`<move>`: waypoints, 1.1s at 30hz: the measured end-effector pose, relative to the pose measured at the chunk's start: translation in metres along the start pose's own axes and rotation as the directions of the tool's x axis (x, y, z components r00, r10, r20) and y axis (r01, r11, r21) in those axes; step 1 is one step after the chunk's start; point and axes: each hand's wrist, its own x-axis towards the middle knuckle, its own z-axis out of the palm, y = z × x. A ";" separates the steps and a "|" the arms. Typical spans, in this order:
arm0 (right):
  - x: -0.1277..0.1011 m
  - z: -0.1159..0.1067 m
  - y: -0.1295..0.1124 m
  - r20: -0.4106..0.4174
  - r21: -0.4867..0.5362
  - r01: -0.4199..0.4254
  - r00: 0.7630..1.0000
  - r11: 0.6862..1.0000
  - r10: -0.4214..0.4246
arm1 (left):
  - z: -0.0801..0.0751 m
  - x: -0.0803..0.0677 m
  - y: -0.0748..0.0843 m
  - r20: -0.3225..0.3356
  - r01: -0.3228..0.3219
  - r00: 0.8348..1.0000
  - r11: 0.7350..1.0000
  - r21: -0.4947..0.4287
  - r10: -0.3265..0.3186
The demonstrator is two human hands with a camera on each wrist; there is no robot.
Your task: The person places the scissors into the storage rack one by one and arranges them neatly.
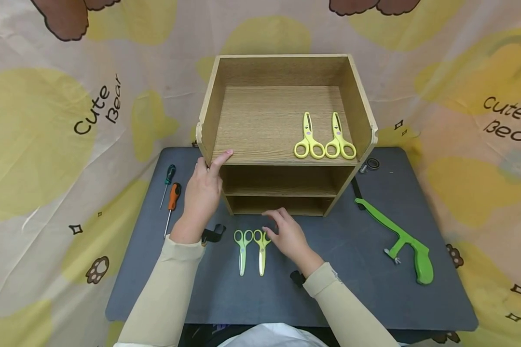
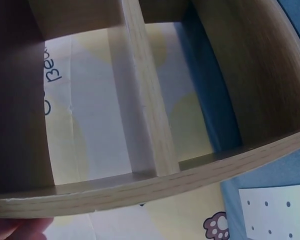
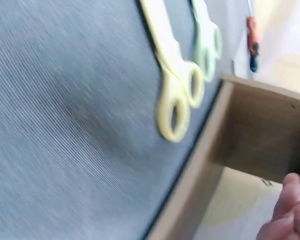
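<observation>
A wooden shelf unit (image 1: 282,125) stands at the back of the dark mat, with a deep top tray and lower compartments. My left hand (image 1: 201,197) grips its left side, thumb over the tray's front edge and fingers around the outside. Two pairs of yellow scissors, one on the left (image 1: 308,137) and one on the right (image 1: 339,137), lie in the tray's right part. Before the unit lie light-green scissors (image 1: 242,250) and another yellow pair (image 1: 262,250), handles toward it. My right hand (image 1: 290,238) hovers beside this yellow pair, fingers loosely bent and holding nothing.
Left of the unit lie a teal screwdriver (image 1: 168,178) and an orange screwdriver (image 1: 174,200). To the right is a green-handled saw (image 1: 410,243), with a black ring (image 1: 373,164) behind it. The left wrist view includes a white perforated sheet (image 2: 277,212).
</observation>
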 end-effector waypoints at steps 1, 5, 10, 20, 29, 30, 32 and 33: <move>-0.001 0.003 0.001 0.006 0.004 -0.008 1.000 1.000 0.008 | 0.001 0.000 -0.001 -0.012 -0.003 1.000 1.000 -0.004 0.003; -0.003 0.015 0.005 0.048 -0.024 -0.067 0.997 0.997 0.068 | 0.006 -0.004 -0.002 -0.092 -0.011 0.996 1.000 -0.027 0.009; -0.002 0.027 0.010 0.109 -0.030 -0.138 0.984 0.990 0.141 | 0.011 -0.007 0.001 -0.174 0.005 0.985 0.997 -0.073 -0.017; -0.003 0.042 0.011 0.171 -0.059 -0.168 0.969 0.984 0.176 | 0.013 -0.013 0.000 -0.231 0.018 0.971 0.982 -0.190 -0.062; 0.002 0.047 0.012 0.188 -0.163 -0.187 0.958 0.969 0.217 | 0.007 -0.012 0.001 -0.231 -0.001 0.972 0.986 -0.169 -0.039; 0.002 0.047 0.012 0.195 -0.172 -0.199 0.953 0.965 0.232 | 0.007 -0.011 0.000 -0.231 0.000 0.972 0.986 -0.168 -0.039; 0.003 0.048 0.011 0.219 -0.189 -0.220 0.941 0.957 0.259 | 0.006 -0.011 0.000 -0.231 0.001 0.972 0.986 -0.168 -0.041; 0.003 0.049 0.010 0.230 -0.196 -0.225 0.936 0.954 0.267 | 0.005 -0.011 0.000 -0.233 0.002 0.972 0.986 -0.169 -0.042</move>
